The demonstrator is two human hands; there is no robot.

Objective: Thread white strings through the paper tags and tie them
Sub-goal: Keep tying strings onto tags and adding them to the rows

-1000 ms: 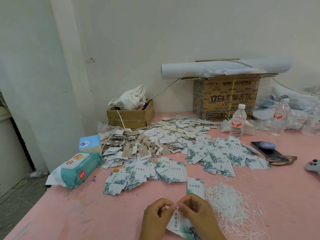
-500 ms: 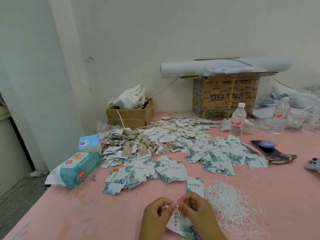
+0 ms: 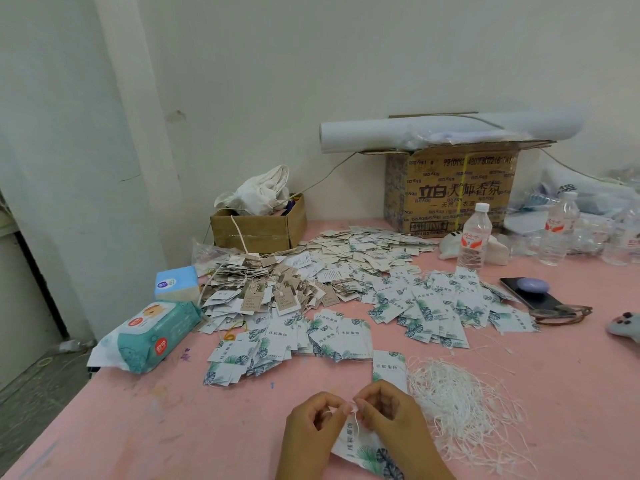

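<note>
Both hands meet at the near table edge: the left hand and right hand each pinch an end of one white string at the top of a leaf-printed paper tag, fingertips almost touching, probably to form the knot. The loose string pile lies just beside the right hand (handy for the next pick), with unthreaded tags heaped farther back.

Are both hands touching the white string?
Touching. The head view shows the left hand and right hand each pinching the white string above the tag.
</note>
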